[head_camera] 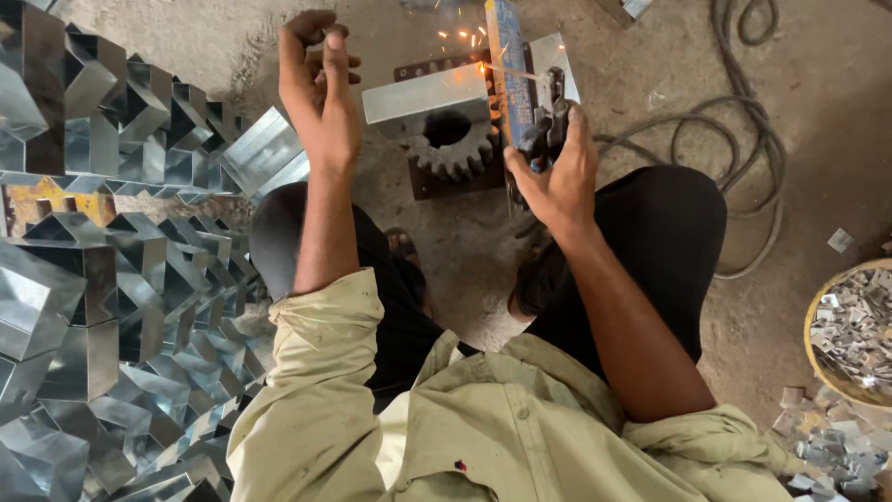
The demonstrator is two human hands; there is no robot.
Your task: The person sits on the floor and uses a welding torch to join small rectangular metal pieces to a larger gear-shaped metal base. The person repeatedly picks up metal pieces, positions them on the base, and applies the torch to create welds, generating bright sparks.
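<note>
Under your right hand [556,172]: fingers clenched round a dark welding holder [544,125], sparks [472,42] flying just beyond its tip at the edge of a shiny folded metal piece [437,91]. That piece lies on a gear wheel [455,149] over a dark plate. Your left hand [321,88] is raised, loosely curled, grasping nothing, well apart from the weld. Left of it, stacked metal boxes [102,270] crowd close. Right of the holder, cable loops [743,139] on bare ground; basket of scraps [855,330] farther off.
</note>
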